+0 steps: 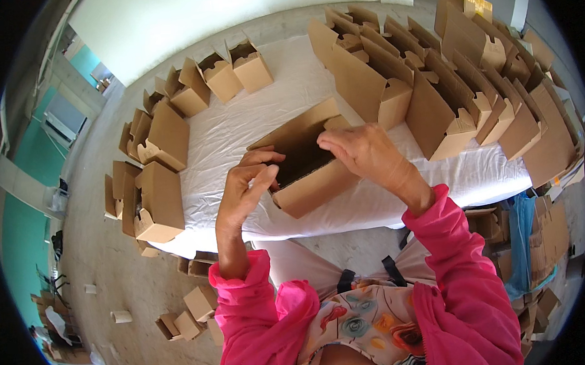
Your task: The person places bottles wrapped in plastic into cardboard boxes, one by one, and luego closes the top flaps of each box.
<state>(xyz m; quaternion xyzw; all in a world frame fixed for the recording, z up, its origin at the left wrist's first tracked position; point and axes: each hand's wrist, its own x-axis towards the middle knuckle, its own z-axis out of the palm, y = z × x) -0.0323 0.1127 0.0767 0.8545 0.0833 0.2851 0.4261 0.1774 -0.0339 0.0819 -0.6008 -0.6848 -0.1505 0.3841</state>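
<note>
A brown cardboard box (319,188) with its top open sits at a slant on the white-covered table in front of me. At its left end my left hand (245,184) has curled fingers over the edge, with the thumb near the inside. My right hand (367,152) pinches the edge at the right end, fingertips and thumb together. Inside, the box is dark, and its bottom cannot be made out. Both forearms wear bright pink sleeves.
Open boxes (162,139) line the table's left side and back. Larger open cartons (373,81) crowd the right side in rows. Small boxes (200,302) lie on the floor at lower left. Blue plastic sheeting (522,238) hangs beside more cardboard at the lower right.
</note>
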